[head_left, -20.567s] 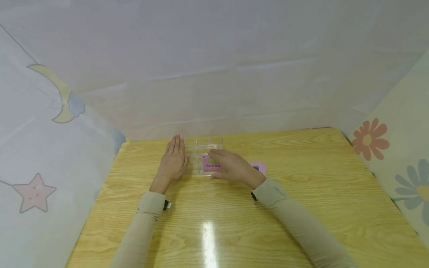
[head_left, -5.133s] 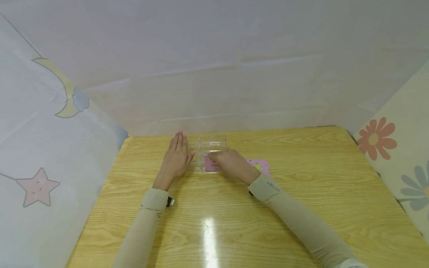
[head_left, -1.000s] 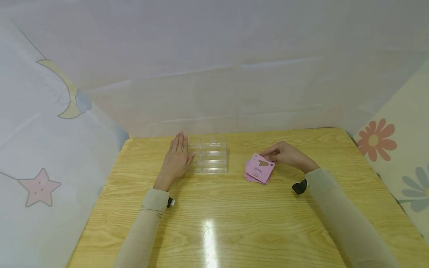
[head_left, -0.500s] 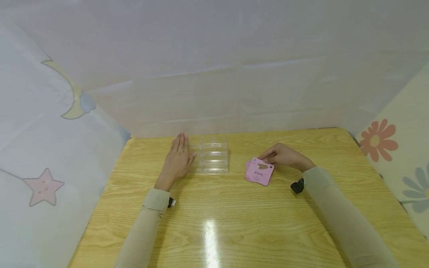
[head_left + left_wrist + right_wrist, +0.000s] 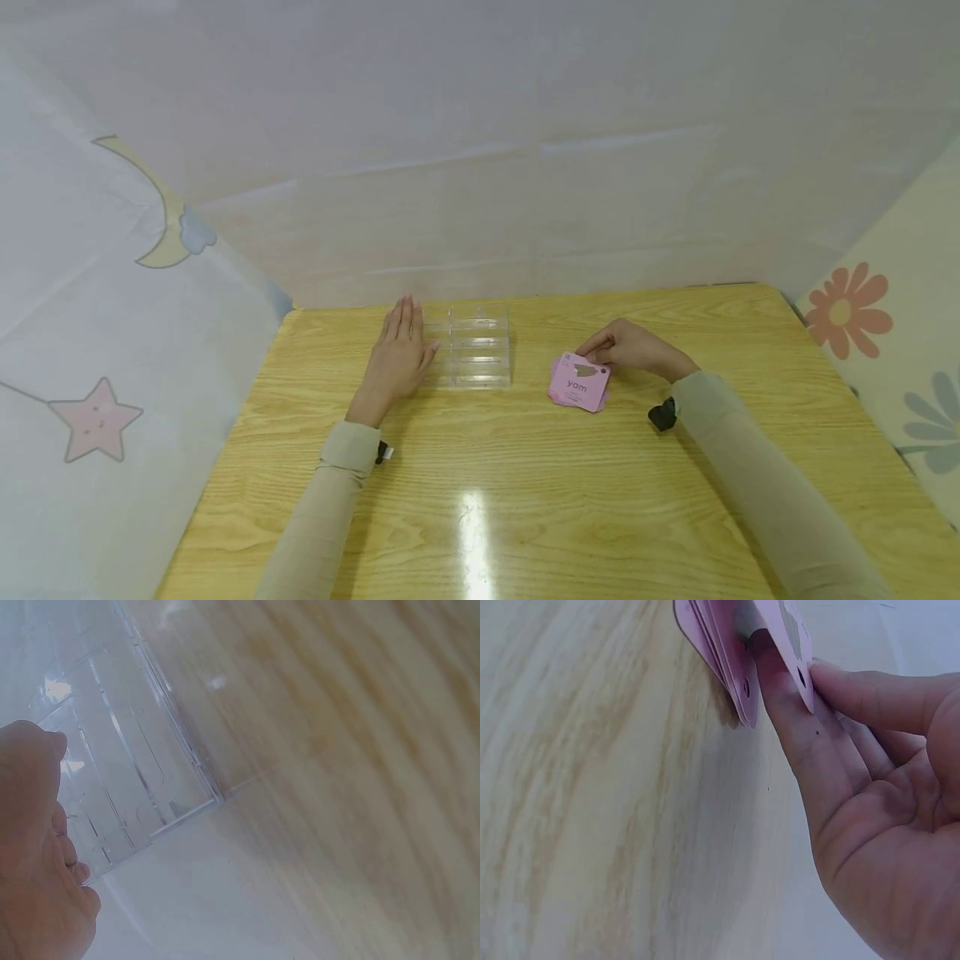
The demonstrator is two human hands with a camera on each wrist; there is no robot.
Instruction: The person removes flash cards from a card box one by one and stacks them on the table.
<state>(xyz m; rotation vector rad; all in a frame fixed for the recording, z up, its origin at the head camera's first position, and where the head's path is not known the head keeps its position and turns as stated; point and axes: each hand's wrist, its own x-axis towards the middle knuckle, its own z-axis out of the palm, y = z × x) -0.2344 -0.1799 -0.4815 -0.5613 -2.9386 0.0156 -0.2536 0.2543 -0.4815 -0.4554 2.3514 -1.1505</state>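
Observation:
In the head view, my left hand (image 5: 393,362) lies with straight fingers along the left side of a clear plastic divided organizer (image 5: 480,343). The left wrist view shows the same organizer (image 5: 154,761) beside the hand (image 5: 37,847). My right hand (image 5: 636,348) pinches a pink flash card (image 5: 583,393) marked "yam" by its upper right corner. Seen from the right wrist, that card (image 5: 780,637) sits between thumb and fingers, tilted away from a stack of pink cards (image 5: 714,645). From above, the yam card covers most of the stack.
Both hands work over a wooden table (image 5: 420,500). A pale fabric backdrop (image 5: 480,208) rises at its far edge, with printed side panels left and right. A black wrist strap piece (image 5: 662,414) hangs under the right sleeve.
The right hand earlier held a "marrow" card, then the yam card, at the organizer. It has since carried the yam card right and lowered it over the pink stack. The left hand stays put.

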